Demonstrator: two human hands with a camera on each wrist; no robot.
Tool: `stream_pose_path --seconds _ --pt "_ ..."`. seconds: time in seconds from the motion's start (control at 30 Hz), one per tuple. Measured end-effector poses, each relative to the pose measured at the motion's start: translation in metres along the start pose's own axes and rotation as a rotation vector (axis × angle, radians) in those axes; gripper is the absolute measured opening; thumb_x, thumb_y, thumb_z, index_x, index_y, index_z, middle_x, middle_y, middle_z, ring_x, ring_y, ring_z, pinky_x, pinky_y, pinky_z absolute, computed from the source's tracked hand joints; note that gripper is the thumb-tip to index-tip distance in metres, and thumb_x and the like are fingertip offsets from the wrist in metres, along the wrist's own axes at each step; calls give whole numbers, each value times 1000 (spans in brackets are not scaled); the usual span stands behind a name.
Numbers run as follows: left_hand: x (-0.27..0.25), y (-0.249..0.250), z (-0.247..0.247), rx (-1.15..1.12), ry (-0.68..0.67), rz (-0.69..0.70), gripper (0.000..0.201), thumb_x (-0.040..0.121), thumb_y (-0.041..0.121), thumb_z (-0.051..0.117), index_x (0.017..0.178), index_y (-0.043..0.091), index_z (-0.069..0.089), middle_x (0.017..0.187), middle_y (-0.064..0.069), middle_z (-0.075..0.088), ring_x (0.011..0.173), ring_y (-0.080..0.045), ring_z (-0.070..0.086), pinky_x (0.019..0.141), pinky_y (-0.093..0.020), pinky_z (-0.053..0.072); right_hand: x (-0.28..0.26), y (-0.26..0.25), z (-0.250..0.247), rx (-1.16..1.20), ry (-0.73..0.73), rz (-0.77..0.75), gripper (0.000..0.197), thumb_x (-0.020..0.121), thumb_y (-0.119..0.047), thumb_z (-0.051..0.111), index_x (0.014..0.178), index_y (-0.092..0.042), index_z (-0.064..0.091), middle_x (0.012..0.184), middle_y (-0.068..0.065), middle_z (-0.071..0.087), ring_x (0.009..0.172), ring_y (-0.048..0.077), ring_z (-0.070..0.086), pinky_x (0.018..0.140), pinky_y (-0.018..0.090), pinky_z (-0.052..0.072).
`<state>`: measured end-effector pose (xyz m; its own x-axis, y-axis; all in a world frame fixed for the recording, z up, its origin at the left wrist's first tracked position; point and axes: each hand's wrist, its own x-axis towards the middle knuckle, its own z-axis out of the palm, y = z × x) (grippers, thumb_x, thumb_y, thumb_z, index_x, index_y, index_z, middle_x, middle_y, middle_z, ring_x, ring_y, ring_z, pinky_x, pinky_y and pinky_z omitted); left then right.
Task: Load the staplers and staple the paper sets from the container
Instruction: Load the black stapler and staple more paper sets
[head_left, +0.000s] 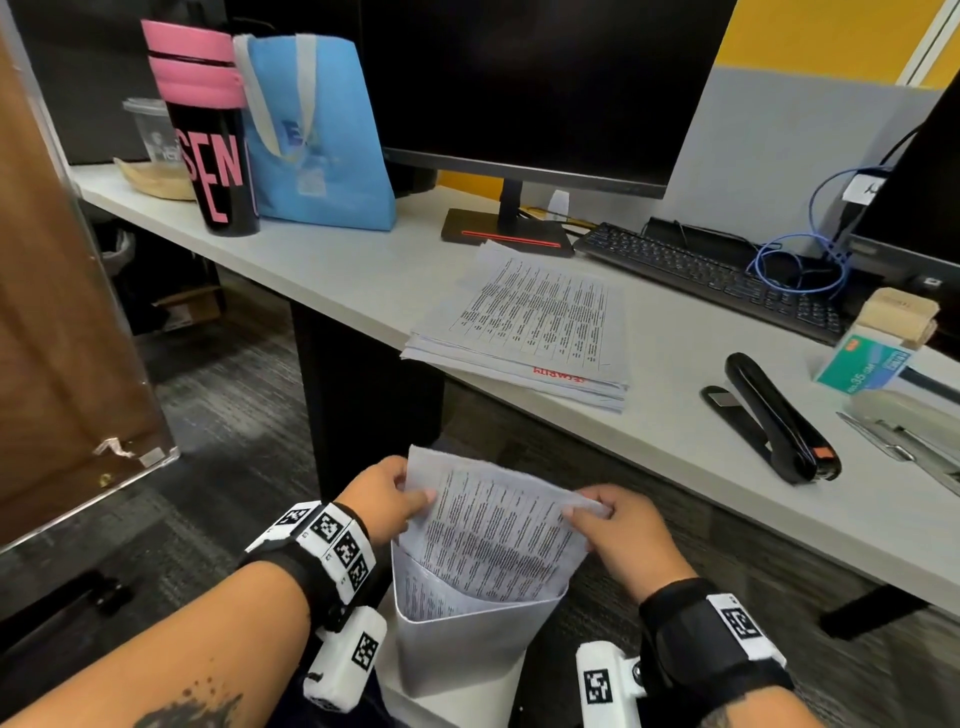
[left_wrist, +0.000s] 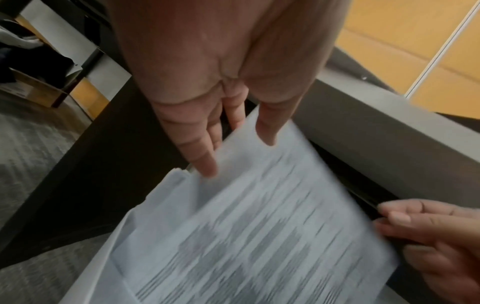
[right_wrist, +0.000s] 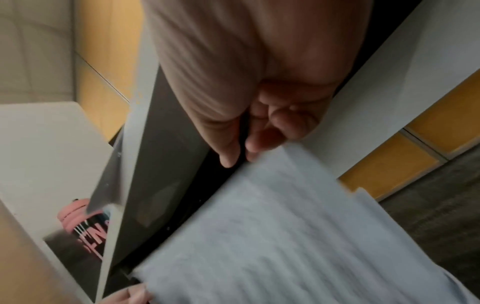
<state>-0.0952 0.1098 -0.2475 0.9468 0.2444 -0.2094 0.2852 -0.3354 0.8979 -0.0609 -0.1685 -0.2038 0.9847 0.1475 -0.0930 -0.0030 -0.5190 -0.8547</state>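
Left hand (head_left: 384, 499) and right hand (head_left: 618, 525) pinch a paper set (head_left: 493, 525) rising from the container (head_left: 457, 644); uneven pulling may tear or scatter sheets.

Grey desk (head_left: 363, 280), items on surface.
On it: a black-and-pink tumbler (head_left: 210, 130) beside a blue tote bag (head_left: 322, 140), monitor stand (head_left: 506, 236), keyboard (head_left: 711, 275), stacked printed papers (head_left: 524, 327) at the front edge, black stapler (head_left: 774, 415), green staple box (head_left: 862, 361), and a second, pale stapler (head_left: 914, 426).
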Motion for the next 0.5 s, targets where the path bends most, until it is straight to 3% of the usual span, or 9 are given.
stream_pose_path --seconds 0.07,0.13,0.27,0.4,0.5 --pt "-1 5 2 -92 56 36 20 87 13 69 105 17 61 93 -9 68 78 -20 63 62 -32 51 3 -6 -3 -47 74 -70 15 85 -15 70 83 -31 70 85 -9 70 71 7 60 68 23 45" --pt "-1 8 2 -126 93 78 18 88 10 68 101 21 62 98 -13 68 80 -22 64 67 -34 54 4 -9 -2 -125 47 -96 16 85 -18 69 82 -34 69 83 -12 68 70 5 59 67 23 45" --pt "-6 6 4 77 49 66 18 89 14 66 103 25 65 100 0 68 92 -15 65 81 -29 52 1 -10 8 -299 -129 -73 18 88 -20 67 101 -33 69 100 -10 67 87 3 60 74 16 44" --pt "-16 19 4 166 103 116 34 90 13 65 122 23 60 110 11 60 102 -5 56 88 -18 40 -6 -21 17 -395 -143 -143 37 90 -22 65 125 -33 61 119 -11 55 90 1 55 79 14 42" --pt "-23 41 1 141 155 233 25 91 15 65 112 29 64 108 14 65 99 -1 60 90 -19 45 -14 -44 14 -406 -149 -265 36 91 -25 63 126 -34 60 115 -14 56 90 -3 53 80 10 39"
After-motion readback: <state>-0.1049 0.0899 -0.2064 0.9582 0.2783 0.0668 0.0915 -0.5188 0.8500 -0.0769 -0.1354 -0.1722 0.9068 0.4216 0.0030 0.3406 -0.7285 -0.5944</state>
